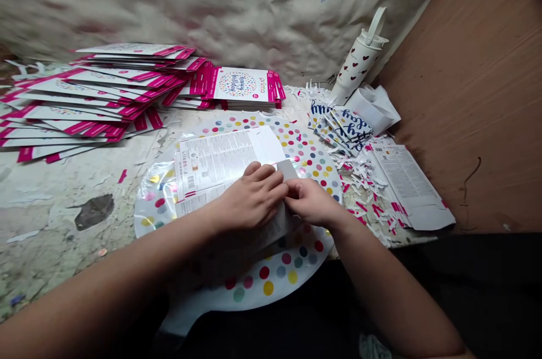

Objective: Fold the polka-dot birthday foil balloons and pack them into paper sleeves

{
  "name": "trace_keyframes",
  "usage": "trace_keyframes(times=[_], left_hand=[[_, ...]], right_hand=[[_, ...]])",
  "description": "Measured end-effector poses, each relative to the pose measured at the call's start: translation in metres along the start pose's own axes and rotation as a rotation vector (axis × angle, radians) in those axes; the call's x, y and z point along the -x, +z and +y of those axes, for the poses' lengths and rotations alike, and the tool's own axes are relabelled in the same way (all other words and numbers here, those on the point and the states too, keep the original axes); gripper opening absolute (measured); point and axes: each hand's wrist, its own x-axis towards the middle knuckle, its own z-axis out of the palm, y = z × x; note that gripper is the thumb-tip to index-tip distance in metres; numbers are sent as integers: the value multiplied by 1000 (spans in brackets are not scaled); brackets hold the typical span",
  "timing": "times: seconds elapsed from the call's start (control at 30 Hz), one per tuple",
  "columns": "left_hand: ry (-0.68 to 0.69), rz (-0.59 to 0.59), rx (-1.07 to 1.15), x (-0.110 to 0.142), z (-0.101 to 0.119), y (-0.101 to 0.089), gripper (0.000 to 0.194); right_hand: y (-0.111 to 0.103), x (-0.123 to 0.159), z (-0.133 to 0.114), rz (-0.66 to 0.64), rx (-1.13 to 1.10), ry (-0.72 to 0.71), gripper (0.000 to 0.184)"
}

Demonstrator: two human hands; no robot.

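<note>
Printed on stiff, matt white stock, a card with creased panels, lying on a flat, glossy, round balloon of dotted foil, close to the front edge of the table. Over the card's lower right part, the left hand, palm down, fingers side by side and bent; cannot tell whether gripping, with the thumb hidden. At the card's right end, just beside a grey flap, the right hand, thumb and forefinger pinching the card's edge, other fingers curled in. Long axis of the card roughly along the front edge, right end tilted slightly toward the back. Balloon reaching out past the front edge, tail toward the front left. Most room to the left, over flaking, blotched paint with a dark patch; tighter to the right, among curled paper scraps and a flat second card at the right edge. Toward the back left, slanting piles of pink-edged packs; toward the back right, a tapered tumbler with hearts, near folded, blue-lettered foil.
</note>
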Motion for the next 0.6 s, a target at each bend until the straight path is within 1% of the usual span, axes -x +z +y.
trace_keyframes(times=[0.03, 0.1, 0.13, 0.17, 0.2, 0.23, 0.27, 0.3, 0.33, 0.37, 0.4, 0.47, 0.5, 0.6], left_hand=[[-29, 28, -30, 1, -1, -5, 20], [-117, 99, -80, 3, -1, -18, 18], [-157, 133, -89, 3, 0, -25, 17], [-186, 164, -89, 4, 1, -32, 16], [-217, 207, -86, 4, 4, -40, 16], [-260, 279, -81, 4, 8, -46, 19], [-320, 382, -67, 5, 11, -51, 25], [-395, 491, -30, 6, 15, -55, 34], [-469, 575, 45, 8, 19, -57, 44], [-527, 616, 163, 10, 23, -58, 51], [-555, 610, 316, 13, 26, -56, 56], [-550, 520, 618, 18, 32, -50, 58], [-542, 490, 732, 20, 34, -46, 59], [-578, 488, 963, 25, 38, -39, 62]], right_hand=[[-3, 4, -4, 105, 20, -55, 13], [-8, 14, -11, 370, -25, -135, 39], [-9, 20, -14, 426, -91, -155, 50], [-8, 24, -18, 402, -180, -162, 55], [-5, 28, -20, 331, -282, -160, 51], [-1, 32, -22, 266, -376, -159, 42], [2, 34, -24, 244, -450, -168, 31], [5, 36, -25, 265, -497, -189, 24], [8, 37, -26, 302, -519, -215, 21], [9, 38, -26, 328, -519, -240, 22], [10, 39, -27, 337, -508, -258, 25], [11, 41, -28, 313, -473, -266, 31], [11, 42, -28, 300, -458, -266, 33], [11, 45, -29, 279, -426, -281, 40]])
